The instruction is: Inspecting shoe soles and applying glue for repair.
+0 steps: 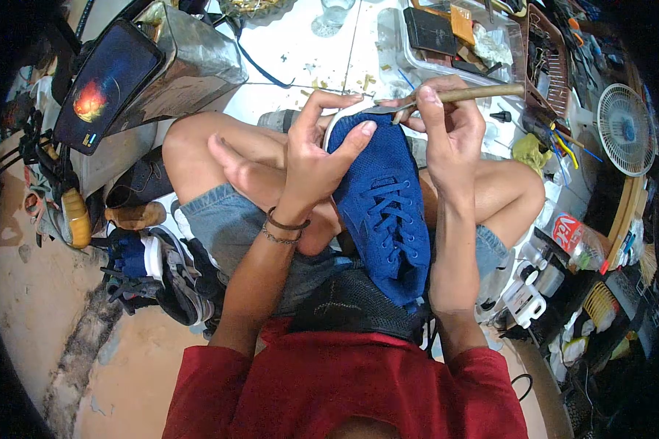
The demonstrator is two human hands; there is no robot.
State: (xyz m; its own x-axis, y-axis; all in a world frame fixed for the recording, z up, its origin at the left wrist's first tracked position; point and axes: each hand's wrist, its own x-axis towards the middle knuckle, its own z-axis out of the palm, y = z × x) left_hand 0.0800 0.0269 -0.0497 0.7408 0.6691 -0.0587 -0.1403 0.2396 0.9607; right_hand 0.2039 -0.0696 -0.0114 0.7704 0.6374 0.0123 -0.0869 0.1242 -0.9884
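A blue lace-up shoe (373, 164) with a white sole edge rests over my lap, its toe pointing away from me. My left hand (316, 152) grips the toe on its left side, thumb on the fabric upper and fingers at the sole edge. In my right hand (450, 143) is a wooden-handled tool (483, 93), its handle pointing right. The tool's thin metal end meets the toe where the upper joins the sole; its exact tip shape is hard to make out.
A phone (108, 86) leans on a metal box (198, 62) at far left. Several shoes (176, 274) lie beside my left leg. A clear plastic bin (516, 44) of materials stands at far right, near a white round fan-like grille (627, 130). A plastic bottle (582, 245) lies at right.
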